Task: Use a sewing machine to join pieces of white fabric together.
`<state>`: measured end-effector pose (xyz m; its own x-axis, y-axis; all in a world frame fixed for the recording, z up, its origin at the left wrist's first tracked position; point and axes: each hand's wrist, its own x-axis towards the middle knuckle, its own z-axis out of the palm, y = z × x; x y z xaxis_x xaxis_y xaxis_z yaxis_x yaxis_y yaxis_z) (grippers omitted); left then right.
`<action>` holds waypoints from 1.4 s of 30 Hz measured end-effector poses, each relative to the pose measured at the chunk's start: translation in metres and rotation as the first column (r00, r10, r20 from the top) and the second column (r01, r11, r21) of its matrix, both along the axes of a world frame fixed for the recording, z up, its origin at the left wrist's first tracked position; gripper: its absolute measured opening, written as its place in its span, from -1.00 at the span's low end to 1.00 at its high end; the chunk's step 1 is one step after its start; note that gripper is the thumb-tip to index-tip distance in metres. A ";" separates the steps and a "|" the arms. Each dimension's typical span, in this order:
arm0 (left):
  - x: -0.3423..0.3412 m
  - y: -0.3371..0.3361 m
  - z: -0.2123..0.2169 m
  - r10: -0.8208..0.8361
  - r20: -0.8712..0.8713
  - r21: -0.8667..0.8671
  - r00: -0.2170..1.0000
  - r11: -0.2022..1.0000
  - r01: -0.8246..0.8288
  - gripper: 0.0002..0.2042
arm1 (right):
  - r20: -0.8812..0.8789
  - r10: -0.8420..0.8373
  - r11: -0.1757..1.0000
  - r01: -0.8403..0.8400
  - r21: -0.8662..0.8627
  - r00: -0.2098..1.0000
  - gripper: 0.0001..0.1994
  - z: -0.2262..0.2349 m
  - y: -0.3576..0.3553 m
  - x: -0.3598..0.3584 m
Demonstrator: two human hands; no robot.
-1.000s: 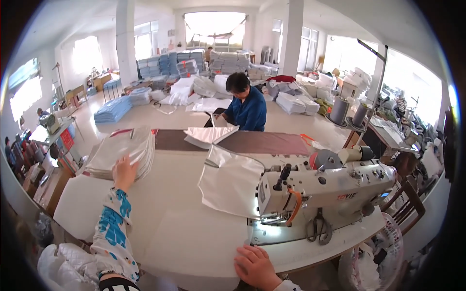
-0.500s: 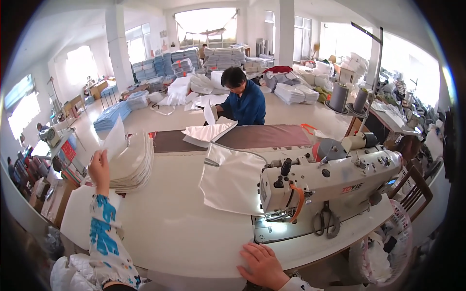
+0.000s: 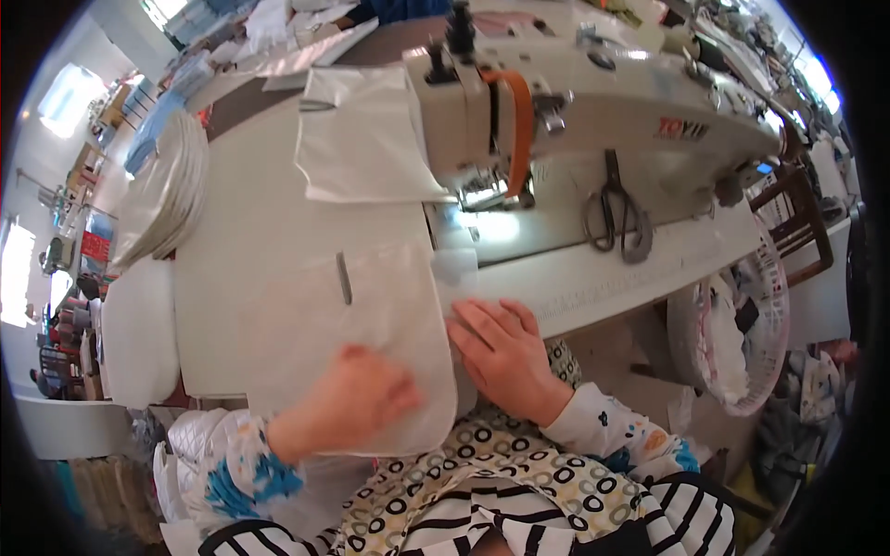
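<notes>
Head camera view: the left hand point(image 3: 357, 403) is blurred, its curled fingertips hard to make out, so I cannot tell whether it pinches the cloth piece point(image 3: 389, 310) beneath it. That hand also hides part of the cloth piece's near half. The right hand point(image 3: 508, 357) lies palm down by the right edge of the cloth piece, fingers loosely spread; whether they touch is hard to judge. Beyond the sewing machine point(image 3: 640, 111) and to its left, a person in blue point(image 3: 399, 9) is cut off by the top edge, only clothing showing.

Counted around the sewing machine: one pair of scissors point(image 3: 610, 185) on its near side, one chair point(image 3: 788, 222) to its right, and one basket point(image 3: 776, 324) with white scraps at its near right. A second white piece point(image 3: 357, 148) reaches from the left to its needle end. One pile point(image 3: 158, 204) sits well to its left, the layers too close to count.

The cloth piece lies on the table point(image 3: 236, 185), to the near left of the sewing machine. It is off-white, smooth, round-cornered on the right, with one short grey strip point(image 3: 344, 278) towards its far edge
</notes>
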<state>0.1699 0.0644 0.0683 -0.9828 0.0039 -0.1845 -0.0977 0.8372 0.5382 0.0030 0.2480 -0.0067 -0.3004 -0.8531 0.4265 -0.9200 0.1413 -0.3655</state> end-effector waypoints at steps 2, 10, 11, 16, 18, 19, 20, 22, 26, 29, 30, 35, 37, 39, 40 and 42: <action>-0.030 -0.015 -0.004 0.187 -0.203 0.029 0.961 0.982 -0.185 -0.84 | 0.016 -0.009 1.000 0.008 0.004 1.000 -0.60 -0.003 0.005 -0.002; -0.094 -0.039 -0.030 0.274 -0.283 0.114 0.919 0.961 -0.251 -0.88 | 0.043 0.015 1.000 -0.015 -0.004 0.999 -0.68 -0.009 0.019 0.000; -0.100 -0.033 -0.029 0.317 -0.136 0.354 0.939 0.900 -0.253 -0.88 | 0.055 0.020 1.000 -0.020 -0.011 0.998 -0.70 -0.006 0.018 -0.001; -0.121 -0.017 -0.044 0.296 -0.173 0.187 0.939 0.946 -0.264 -0.86 | 0.168 0.040 0.997 -0.029 -0.067 0.985 -0.69 0.005 0.010 -0.014; -0.122 -0.014 -0.046 0.288 -0.221 0.129 0.932 0.955 -0.265 -0.86 | 0.730 -0.205 0.978 0.174 0.120 0.652 -0.72 0.018 -0.001 -0.014; -0.123 -0.013 -0.044 0.317 -0.229 0.145 0.920 0.946 -0.290 -0.85 | 0.730 -0.208 0.977 0.176 0.121 0.651 -0.72 0.015 -0.007 -0.014; -0.124 -0.013 -0.043 0.346 -0.235 0.161 0.908 0.936 -0.315 -0.84 | 0.655 -0.177 0.980 0.190 0.052 0.734 -0.69 0.009 -0.012 -0.013; -0.124 -0.017 -0.044 0.344 -0.246 0.162 0.906 0.936 -0.312 -0.85 | 0.569 -0.145 0.982 0.189 -0.019 0.809 -0.65 0.003 -0.020 -0.012; -0.127 -0.020 -0.042 0.351 -0.190 0.157 0.917 0.933 -0.325 -0.84 | 0.411 -0.249 0.968 0.206 0.146 0.877 -0.55 -0.003 -0.026 -0.008; -0.132 -0.020 -0.037 0.362 -0.122 0.150 0.924 0.927 -0.343 -0.84 | 0.316 -0.293 0.945 0.222 0.242 0.902 -0.47 -0.004 -0.028 -0.007; -0.132 -0.019 -0.038 0.363 -0.121 0.151 0.924 0.927 -0.345 -0.84 | 0.263 -0.304 0.933 0.231 0.276 0.916 -0.43 -0.003 -0.029 -0.006; -0.127 -0.010 -0.047 0.371 -0.441 -0.089 0.817 0.888 -0.451 -0.81 | 0.058 -0.280 0.877 0.231 0.421 0.958 -0.33 0.009 -0.034 -0.003; -0.130 -0.010 -0.042 0.413 -0.307 -0.075 0.858 0.888 -0.454 -0.81 | 0.023 -0.262 0.875 0.228 0.427 0.965 -0.31 0.006 -0.032 -0.004; -0.132 -0.012 -0.041 0.445 -0.175 -0.060 0.878 0.886 -0.461 -0.81 | 0.027 -0.272 0.894 0.243 0.376 0.962 -0.34 0.003 -0.032 -0.005; -0.133 -0.014 -0.044 0.455 -0.161 0.023 0.876 0.889 -0.457 -0.81 | 0.023 -0.267 0.896 0.239 0.373 0.963 -0.34 0.002 -0.032 -0.008; -0.136 -0.020 -0.051 0.465 -0.154 0.107 0.872 0.885 -0.453 -0.82 | -0.010 -0.277 0.911 0.266 0.315 0.961 -0.38 0.001 -0.036 -0.016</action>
